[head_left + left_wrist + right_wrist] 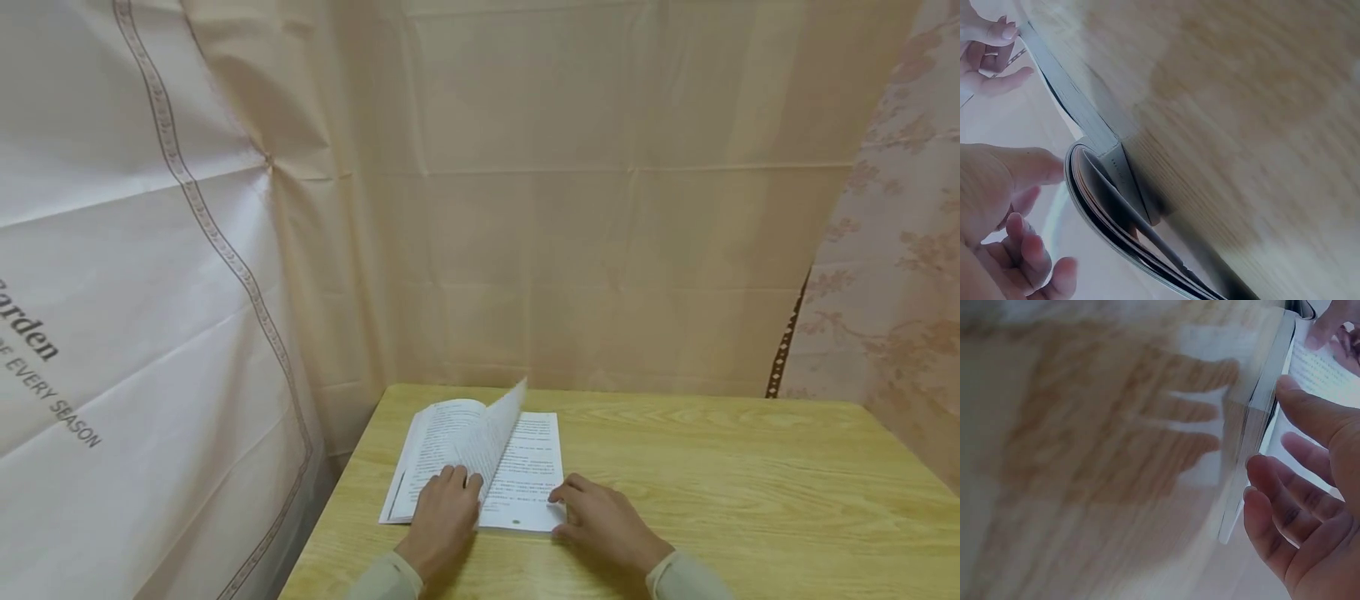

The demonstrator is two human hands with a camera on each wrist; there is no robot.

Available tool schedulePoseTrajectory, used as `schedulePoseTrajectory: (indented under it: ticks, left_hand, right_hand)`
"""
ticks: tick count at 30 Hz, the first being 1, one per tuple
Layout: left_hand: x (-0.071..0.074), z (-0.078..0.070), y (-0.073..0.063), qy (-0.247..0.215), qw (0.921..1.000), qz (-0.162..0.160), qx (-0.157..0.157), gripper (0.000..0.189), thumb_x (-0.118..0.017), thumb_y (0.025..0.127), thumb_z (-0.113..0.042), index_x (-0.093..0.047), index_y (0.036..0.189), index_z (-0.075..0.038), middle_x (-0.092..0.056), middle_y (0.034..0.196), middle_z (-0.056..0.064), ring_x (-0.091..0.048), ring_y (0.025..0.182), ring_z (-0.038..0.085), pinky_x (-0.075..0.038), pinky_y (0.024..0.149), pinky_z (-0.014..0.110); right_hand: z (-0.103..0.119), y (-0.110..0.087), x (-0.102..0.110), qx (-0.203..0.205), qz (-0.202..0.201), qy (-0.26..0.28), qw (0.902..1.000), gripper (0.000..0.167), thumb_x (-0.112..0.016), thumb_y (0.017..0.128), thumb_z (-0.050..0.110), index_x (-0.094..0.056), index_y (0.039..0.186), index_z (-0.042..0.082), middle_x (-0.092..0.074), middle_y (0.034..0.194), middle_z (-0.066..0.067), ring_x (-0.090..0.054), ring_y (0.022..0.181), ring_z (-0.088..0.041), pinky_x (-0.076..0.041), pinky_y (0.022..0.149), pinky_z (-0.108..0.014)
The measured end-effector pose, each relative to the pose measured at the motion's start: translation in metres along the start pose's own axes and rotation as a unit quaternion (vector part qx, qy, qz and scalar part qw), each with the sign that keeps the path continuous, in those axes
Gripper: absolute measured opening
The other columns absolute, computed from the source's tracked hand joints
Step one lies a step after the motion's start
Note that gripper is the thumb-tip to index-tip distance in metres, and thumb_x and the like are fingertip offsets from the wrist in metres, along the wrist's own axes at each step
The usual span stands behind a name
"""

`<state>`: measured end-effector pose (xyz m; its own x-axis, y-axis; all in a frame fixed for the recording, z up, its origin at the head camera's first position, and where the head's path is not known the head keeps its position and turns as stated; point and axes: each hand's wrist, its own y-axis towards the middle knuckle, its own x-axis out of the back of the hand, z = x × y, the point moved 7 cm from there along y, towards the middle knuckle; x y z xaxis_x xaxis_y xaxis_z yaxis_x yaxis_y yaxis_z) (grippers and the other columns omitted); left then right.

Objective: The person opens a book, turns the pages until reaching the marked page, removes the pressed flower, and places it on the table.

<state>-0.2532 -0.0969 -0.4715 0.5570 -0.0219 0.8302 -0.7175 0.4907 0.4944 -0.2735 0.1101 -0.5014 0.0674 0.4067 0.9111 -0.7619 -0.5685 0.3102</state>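
Observation:
An open book (534, 467) lies on the wooden table, with lines of print on both sides. One leaf (495, 433) stands raised between the halves, leaning left, its upper corner in the air. At the lower left pages is my left hand (444, 512), fingers bent and the thumb at the curved page edges (1094, 206) in the left wrist view. My right hand (603, 521) is at the lower right corner, fingers loosely bent beside the page block. In the right wrist view, the right thumb (1310, 412) is right at the book's bottom edge (1263, 394).
The wooden table (712, 467) extends to the right of the book. Beige cloth (600, 208) hangs behind it, printed white cloth (150, 292) on the left, and flower-patterned cloth (900, 275) on the right.

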Motion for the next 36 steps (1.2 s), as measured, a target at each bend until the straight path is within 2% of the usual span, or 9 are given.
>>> schedulePoseTrajectory:
  ticks: [5,10,13,16,20,31,36]
  left_hand:
    - [0.001,-0.001,0.0,0.006,0.9996,-0.018,-0.018,0.018,-0.079,0.081,-0.007,-0.07,0.094,-0.013,-0.053,0.086,0.002,-0.046,0.078,0.019,-0.039,0.06,0.028]
    - [-0.001,-0.003,-0.001,-0.007,0.9989,-0.021,-0.04,0.016,-0.081,0.079,-0.007,-0.076,0.091,-0.016,-0.063,0.099,0.0,-0.054,0.09,0.02,-0.047,0.071,0.033]
    - [-0.004,-0.004,-0.003,-0.019,0.9986,-0.003,-0.048,0.018,-0.081,0.077,-0.004,-0.078,0.091,-0.016,-0.067,0.104,-0.001,-0.058,0.096,0.019,-0.051,0.077,0.035]
    - [-0.007,-0.005,-0.005,-0.024,0.9981,0.022,-0.052,0.019,-0.08,0.076,-0.002,-0.077,0.089,-0.015,-0.068,0.1,-0.003,-0.058,0.096,0.018,-0.051,0.079,0.035]
    - [-0.007,-0.004,-0.006,-0.029,0.9973,0.045,-0.05,0.016,-0.079,0.08,-0.003,-0.076,0.09,-0.016,-0.068,0.096,-0.004,-0.058,0.094,0.017,-0.051,0.078,0.034]
    - [-0.01,-0.001,-0.007,-0.053,0.9945,0.086,-0.029,0.007,-0.07,0.089,-0.011,-0.074,0.092,-0.015,-0.068,0.098,-0.002,-0.058,0.09,0.017,-0.05,0.074,0.033]
    - [-0.01,0.0,-0.007,-0.065,0.9931,0.095,-0.023,0.007,-0.069,0.09,-0.011,-0.074,0.093,-0.014,-0.068,0.1,-0.001,-0.058,0.091,0.018,-0.05,0.073,0.034]
  right_hand:
    - [0.002,0.001,0.001,0.006,0.015,0.001,0.9999,0.03,-0.082,0.086,0.041,-0.076,0.104,0.018,-0.063,0.106,0.01,-0.05,0.077,0.001,-0.053,0.07,-0.03]
    - [0.004,0.0,0.002,0.011,0.022,0.005,0.9997,0.027,-0.084,0.083,0.041,-0.078,0.099,0.019,-0.064,0.103,0.01,-0.052,0.076,0.002,-0.053,0.068,-0.029]
    - [0.004,0.0,0.001,0.012,0.024,0.008,0.9996,0.026,-0.084,0.083,0.041,-0.079,0.097,0.02,-0.064,0.102,0.01,-0.054,0.077,0.002,-0.054,0.069,-0.029]
    - [0.004,0.0,0.002,0.016,0.024,0.011,0.9995,0.023,-0.084,0.084,0.038,-0.08,0.096,0.02,-0.064,0.101,0.011,-0.056,0.079,0.002,-0.054,0.069,-0.029]
    - [0.005,0.001,0.004,0.034,0.018,0.01,0.9992,0.018,-0.083,0.085,0.035,-0.08,0.094,0.02,-0.065,0.099,0.012,-0.059,0.08,0.0,-0.055,0.069,-0.028]
    - [0.006,0.002,0.01,0.071,0.004,0.013,0.9974,0.011,-0.084,0.084,0.031,-0.08,0.09,0.023,-0.065,0.095,0.015,-0.061,0.082,-0.002,-0.054,0.069,-0.03]
    - [0.009,0.002,0.014,0.082,0.002,0.015,0.9966,0.004,-0.082,0.088,0.021,-0.081,0.091,0.019,-0.066,0.094,0.013,-0.062,0.082,-0.002,-0.055,0.07,-0.03]
